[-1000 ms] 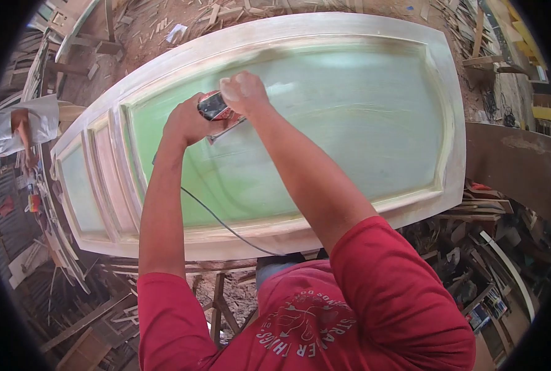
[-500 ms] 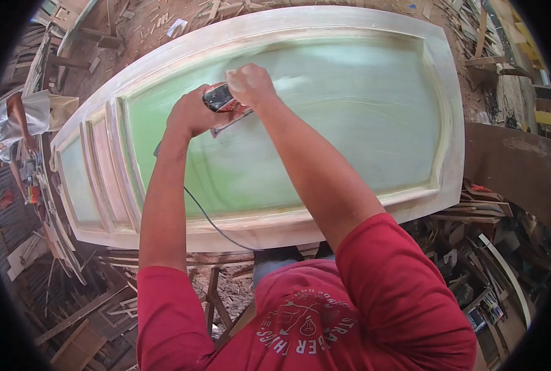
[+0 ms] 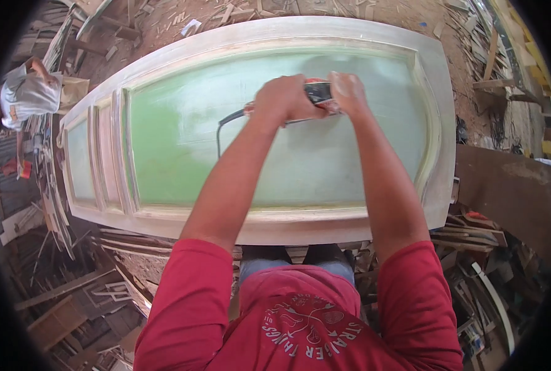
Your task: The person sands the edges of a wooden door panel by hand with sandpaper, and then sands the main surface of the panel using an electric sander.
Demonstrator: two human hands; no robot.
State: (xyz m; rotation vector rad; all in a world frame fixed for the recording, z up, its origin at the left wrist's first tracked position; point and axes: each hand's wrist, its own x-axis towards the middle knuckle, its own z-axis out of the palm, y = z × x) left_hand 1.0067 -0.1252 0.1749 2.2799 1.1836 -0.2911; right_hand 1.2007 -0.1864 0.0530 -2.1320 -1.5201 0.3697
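A red and black power sander (image 3: 318,93) rests on the pale green panel (image 3: 213,148) of a large wooden door (image 3: 288,232), right of the panel's middle. My left hand (image 3: 286,99) is wrapped round the sander's left part, while my right hand (image 3: 348,94) grips its front right end. From the sander's left side a dark cord (image 3: 221,127) bends down over the panel. The underside of the sander and some of my fingertips are hidden.
At the far left stands another person (image 3: 29,96) in a light shirt. Stacked wood strips (image 3: 55,216) lie left of the door, scraps (image 3: 238,13) on the ground beyond it. A brown board (image 3: 504,185) sits at the right.
Both my hands have moved right across the panel with the sander, and the cord has followed. The person at the far left has changed posture.
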